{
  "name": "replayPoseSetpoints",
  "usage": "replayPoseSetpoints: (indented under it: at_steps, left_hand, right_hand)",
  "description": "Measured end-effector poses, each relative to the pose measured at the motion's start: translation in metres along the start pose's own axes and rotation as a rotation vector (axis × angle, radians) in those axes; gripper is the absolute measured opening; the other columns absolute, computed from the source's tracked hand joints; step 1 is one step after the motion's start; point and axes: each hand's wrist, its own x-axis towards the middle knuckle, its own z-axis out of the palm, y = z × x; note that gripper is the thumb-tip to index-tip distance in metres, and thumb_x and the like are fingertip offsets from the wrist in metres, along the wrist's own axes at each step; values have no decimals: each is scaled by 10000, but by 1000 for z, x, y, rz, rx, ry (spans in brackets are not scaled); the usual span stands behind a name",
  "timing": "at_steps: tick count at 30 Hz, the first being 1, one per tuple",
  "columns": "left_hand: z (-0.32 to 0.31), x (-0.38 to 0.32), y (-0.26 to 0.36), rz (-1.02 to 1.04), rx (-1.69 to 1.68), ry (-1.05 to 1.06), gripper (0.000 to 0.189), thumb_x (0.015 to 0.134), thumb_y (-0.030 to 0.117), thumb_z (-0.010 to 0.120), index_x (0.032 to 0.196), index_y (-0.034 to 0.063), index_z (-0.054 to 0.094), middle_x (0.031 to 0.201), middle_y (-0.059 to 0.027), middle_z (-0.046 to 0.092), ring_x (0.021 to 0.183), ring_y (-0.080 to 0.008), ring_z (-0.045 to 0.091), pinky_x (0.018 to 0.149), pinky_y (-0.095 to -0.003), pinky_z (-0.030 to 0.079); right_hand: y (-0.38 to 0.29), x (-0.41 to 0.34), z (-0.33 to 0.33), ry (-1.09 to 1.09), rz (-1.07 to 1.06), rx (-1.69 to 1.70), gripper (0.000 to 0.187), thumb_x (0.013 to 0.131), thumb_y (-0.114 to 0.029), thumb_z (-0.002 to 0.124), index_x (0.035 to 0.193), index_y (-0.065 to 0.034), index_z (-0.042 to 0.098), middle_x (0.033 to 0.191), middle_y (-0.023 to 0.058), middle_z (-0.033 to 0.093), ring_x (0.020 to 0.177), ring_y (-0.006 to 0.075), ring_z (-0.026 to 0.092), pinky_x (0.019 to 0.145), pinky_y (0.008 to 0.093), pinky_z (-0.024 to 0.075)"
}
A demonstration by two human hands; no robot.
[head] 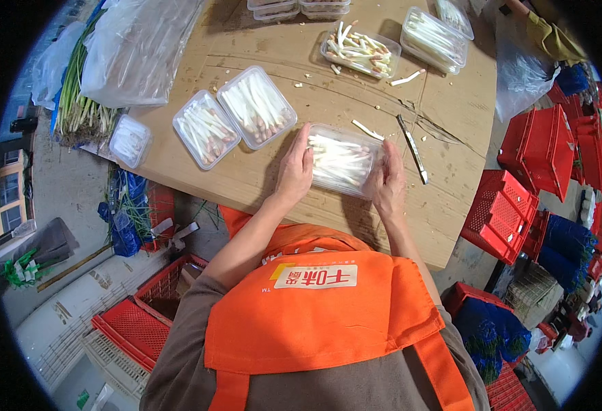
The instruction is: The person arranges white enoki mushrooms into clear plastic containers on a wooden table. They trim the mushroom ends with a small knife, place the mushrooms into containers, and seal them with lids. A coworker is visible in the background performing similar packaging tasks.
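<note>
Between my two hands sits a clear plastic container [338, 160] packed with white vegetable stalks, resting on a cardboard-covered table [331, 105]. My left hand [296, 172] grips its left side, thumb along the edge. Around the right end are the fingers of my right hand [389, 180]. Whether a lid is fitted cannot be made out. A loose white stalk [366, 129] lies just beyond the container. To the right of my right hand is a slim, dark tool like a utility knife [412, 150]. Two filled containers stand left of my left hand, one larger [257, 105] and one smaller [207, 129].
A tiny container [130, 141] stands at the table's left edge, near green onions [82, 97] and plastic sheeting [131, 51]. Farther back are an uncovered container of stalks [362, 53] and stacked ones [433, 41]. Red crates [501, 216] flank the right side. Another person's sleeve [552, 38] shows top right.
</note>
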Motion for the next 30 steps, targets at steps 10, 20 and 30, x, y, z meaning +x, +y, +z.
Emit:
replayPoseSetpoints:
  at_steps: [10, 20, 30]
  left_hand:
    - [0, 3, 3, -81, -36, 85, 289, 894, 12, 439, 1181, -14, 460, 1104, -249, 576, 1043, -389, 562, 859, -425, 462]
    - [4, 26, 10, -119, 228, 121, 158, 911, 84, 494, 1061, 40, 519, 927, -191, 631, 850, -394, 603, 703, -441, 481]
    - [13, 15, -15, 56, 300, 139, 206, 895, 46, 493, 1095, 1, 516, 1074, -192, 605, 997, -372, 575, 809, -419, 490]
  right_hand:
    - [1, -16, 17, 92, -96, -44, 406, 930, 24, 386, 1336, 19, 384, 1317, 206, 439, 1217, 336, 431, 1035, 362, 334]
    - [6, -14, 18, 57, -92, -80, 450, 896, 55, 415, 1342, 51, 358, 1362, 257, 382, 1254, 386, 396, 1043, 398, 340]
    - [4, -12, 20, 33, -118, -248, 501, 862, 38, 468, 1348, 55, 349, 1370, 259, 377, 1283, 373, 370, 1046, 420, 321]
